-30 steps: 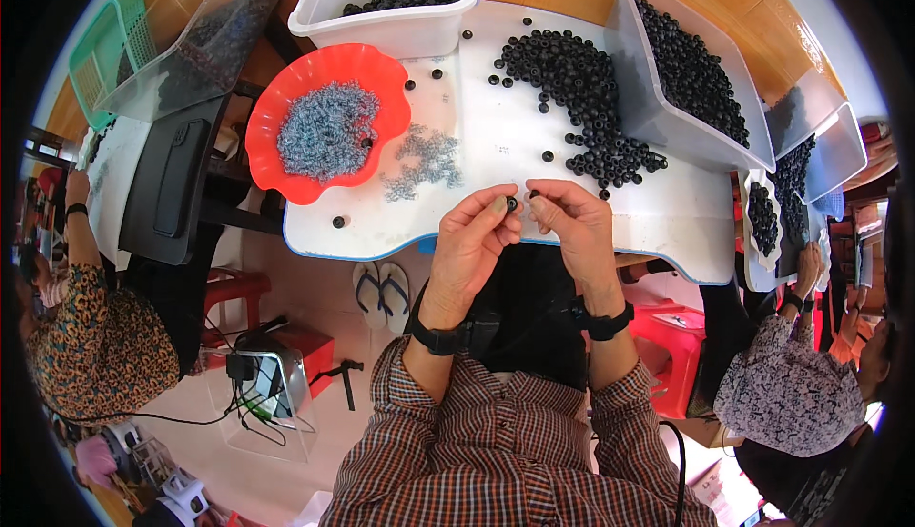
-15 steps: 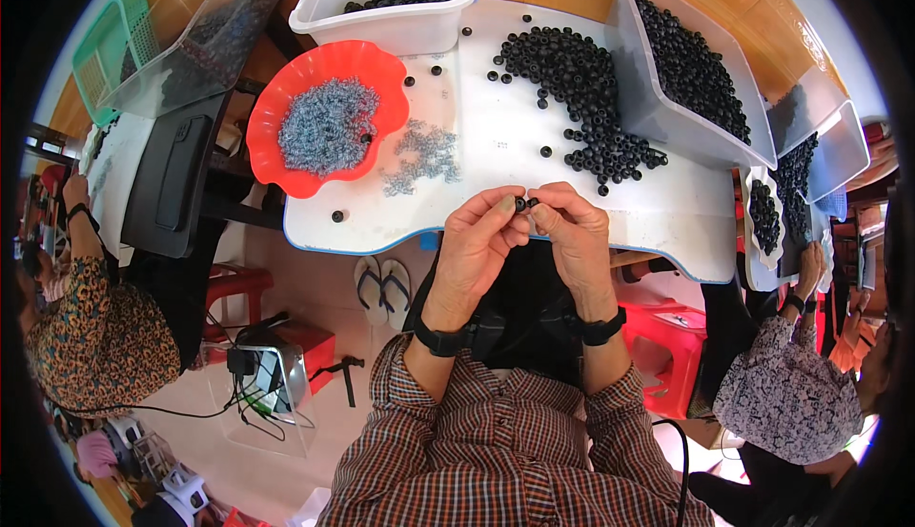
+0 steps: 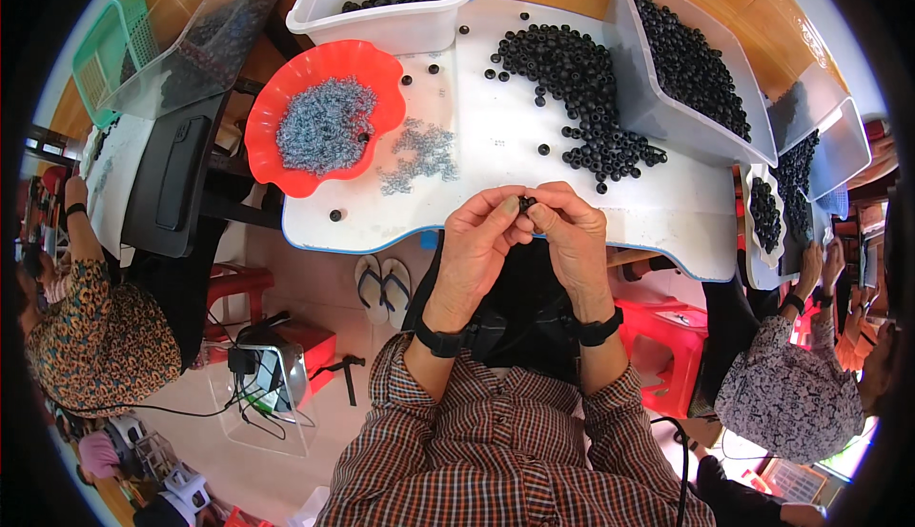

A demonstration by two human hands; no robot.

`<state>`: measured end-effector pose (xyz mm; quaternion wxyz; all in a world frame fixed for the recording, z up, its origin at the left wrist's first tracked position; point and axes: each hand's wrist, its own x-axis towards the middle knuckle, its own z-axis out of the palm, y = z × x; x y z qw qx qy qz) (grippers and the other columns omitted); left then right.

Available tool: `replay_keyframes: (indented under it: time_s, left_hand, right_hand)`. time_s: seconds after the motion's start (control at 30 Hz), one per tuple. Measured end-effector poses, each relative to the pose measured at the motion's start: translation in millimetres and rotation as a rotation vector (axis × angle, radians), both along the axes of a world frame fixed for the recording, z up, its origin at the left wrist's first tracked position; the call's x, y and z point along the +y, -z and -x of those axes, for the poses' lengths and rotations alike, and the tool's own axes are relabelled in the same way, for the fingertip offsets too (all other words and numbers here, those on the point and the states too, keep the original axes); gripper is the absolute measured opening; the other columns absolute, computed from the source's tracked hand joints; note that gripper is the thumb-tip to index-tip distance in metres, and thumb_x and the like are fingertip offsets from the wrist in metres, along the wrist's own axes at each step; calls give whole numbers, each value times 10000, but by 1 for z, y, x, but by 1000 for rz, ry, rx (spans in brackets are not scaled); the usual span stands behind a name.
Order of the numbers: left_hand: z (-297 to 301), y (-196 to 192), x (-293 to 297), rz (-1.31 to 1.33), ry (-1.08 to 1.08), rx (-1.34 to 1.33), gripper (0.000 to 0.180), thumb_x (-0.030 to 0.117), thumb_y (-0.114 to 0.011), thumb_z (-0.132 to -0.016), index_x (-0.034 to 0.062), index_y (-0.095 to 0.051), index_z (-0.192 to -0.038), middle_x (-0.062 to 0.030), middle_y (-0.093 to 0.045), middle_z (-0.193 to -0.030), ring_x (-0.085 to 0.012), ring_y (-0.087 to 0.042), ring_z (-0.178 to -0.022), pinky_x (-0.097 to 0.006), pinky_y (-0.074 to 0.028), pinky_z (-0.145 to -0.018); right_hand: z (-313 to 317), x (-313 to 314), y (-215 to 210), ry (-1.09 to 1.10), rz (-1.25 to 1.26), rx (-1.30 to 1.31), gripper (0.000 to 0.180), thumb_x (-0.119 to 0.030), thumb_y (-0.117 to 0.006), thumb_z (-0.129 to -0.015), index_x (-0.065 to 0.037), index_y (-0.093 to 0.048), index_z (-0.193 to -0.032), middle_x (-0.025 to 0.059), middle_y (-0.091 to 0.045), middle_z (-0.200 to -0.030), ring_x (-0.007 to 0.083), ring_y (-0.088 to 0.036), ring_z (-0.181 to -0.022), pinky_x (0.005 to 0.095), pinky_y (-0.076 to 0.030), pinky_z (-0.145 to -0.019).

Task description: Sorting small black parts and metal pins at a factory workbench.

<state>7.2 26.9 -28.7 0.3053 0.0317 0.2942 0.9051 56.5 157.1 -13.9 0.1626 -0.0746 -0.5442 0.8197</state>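
Change: both hands sit a little nearer the body than a second ago, now over the near rim of the surface instead of above its top; the small black bead is still pinched between them.
Red bowl (image 3: pixel 276 160): left on the surface, its scalloped rim overhanging the left edge, filled with small grey metal pieces (image 3: pixel 327 125).
Loose grey pieces (image 3: pixel 417 151): scattered just right of the bowl, on bare white top.
Lone bead (image 3: pixel 335 214): close to the near left edge, apart from everything else.
Left hand (image 3: pixel 479 241): fingers curled, thumb and fingertips closed on the bead from the left.
Black bead (image 3: pixel 526 204): held in the air between the two hands, just over the near edge of the surface.
Right hand (image 3: pixel 570 236): fingers bent, tips meeting the left hand's at the bead, gripping it from the right.
Surface (image 3: pixel 496 160): white, rounded corners; the bare stretch between the bowl and the bead pile lies straight ahead of the hands.
Bead pile (image 3: pixel 577 89): loose black beads, spreading from the middle toward the right bin.
Right bin (image 3: pixel 648 112): clear, tilted, full of black beads, at the right edge.
White tub (image 3: pixel 381 22): at the far edge, beads inside.
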Motion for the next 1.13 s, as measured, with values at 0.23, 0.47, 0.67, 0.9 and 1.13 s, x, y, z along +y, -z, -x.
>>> replay_keyframes:
  time_s: [0.23,0.47,0.67,0.9,1.13]
  left_hand:
    - [-2,-3,-1,95,-47,82,218,84,-565,-967,-38,-630,-1135,-87,-677,-900,-135,-648,-766,-255,-554,-713]
    - [-4,-8,0,158,-100,123,220,70,-561,-965,-40,-629,-1143,-103,-682,-884,-140,-656,-740,-255,-565,-701]
    - [-5,-10,-2,237,-162,95,213,41,-597,-939,-41,-633,-1132,-104,-684,-882,-138,-663,-727,-248,-575,-659]
    - [-5,-16,-5,343,-188,101,212,46,-619,-927,-51,-637,-1114,-107,-686,-885,-140,-671,-715,-247,-581,-650]
    - [-8,-15,-5,430,-178,193,266,100,-645,-920,-54,-625,-1137,-119,-688,-952,-169,-684,-760,-279,-589,-665]
  right_hand:
    - [0,-2,0,21,-41,1,169,45,-652,-857,15,-697,-1016,41,-620,-972,106,-598,-842,221,-507,-758]
    - [-1,0,-3,30,-160,11,173,43,-655,-850,9,-700,-1014,25,-605,-969,103,-575,-869,221,-476,-778]
    - [-3,-2,-7,42,-327,-29,165,39,-649,-855,5,-707,-1005,20,-587,-976,93,-575,-859,207,-472,-756]
    - [-4,-6,-9,68,-440,-51,155,35,-653,-851,-8,-708,-989,24,-574,-968,90,-571,-832,207,-470,-721]
    - [-6,-13,-10,114,-744,-36,152,-1,-647,-870,-29,-705,-1008,56,-585,-989,171,-598,-824,243,-494,-718]
